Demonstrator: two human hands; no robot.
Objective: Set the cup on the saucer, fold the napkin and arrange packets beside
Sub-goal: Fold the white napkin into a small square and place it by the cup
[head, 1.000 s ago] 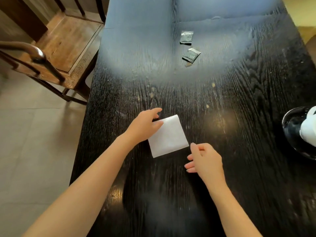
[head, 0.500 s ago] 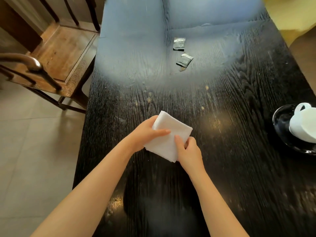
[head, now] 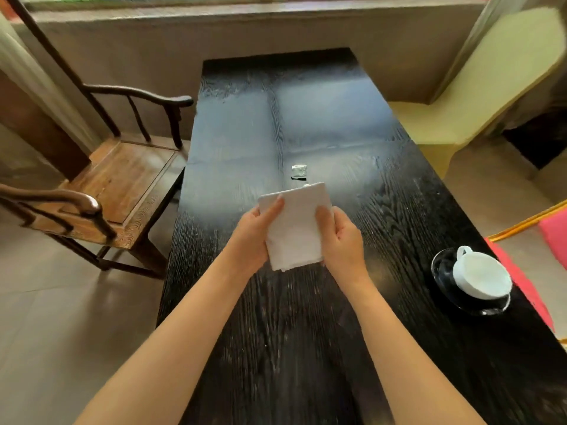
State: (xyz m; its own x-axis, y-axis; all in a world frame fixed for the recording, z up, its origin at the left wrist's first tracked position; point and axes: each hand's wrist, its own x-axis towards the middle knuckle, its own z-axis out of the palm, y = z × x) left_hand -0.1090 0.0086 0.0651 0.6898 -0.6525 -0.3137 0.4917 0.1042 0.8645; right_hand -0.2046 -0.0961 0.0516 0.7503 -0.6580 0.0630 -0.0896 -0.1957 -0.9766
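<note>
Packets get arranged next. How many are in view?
1: a packet on the table, just beyond the held napkin. The napkin may hide more.

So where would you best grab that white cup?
Probably by the handle: the loop juts from the cup on its far-left side, open and unobstructed above the saucer. Come from that side, from above, and pinch the loop.

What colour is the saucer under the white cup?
The round saucer is glossy black; the head view, the only one, shows it.
</note>
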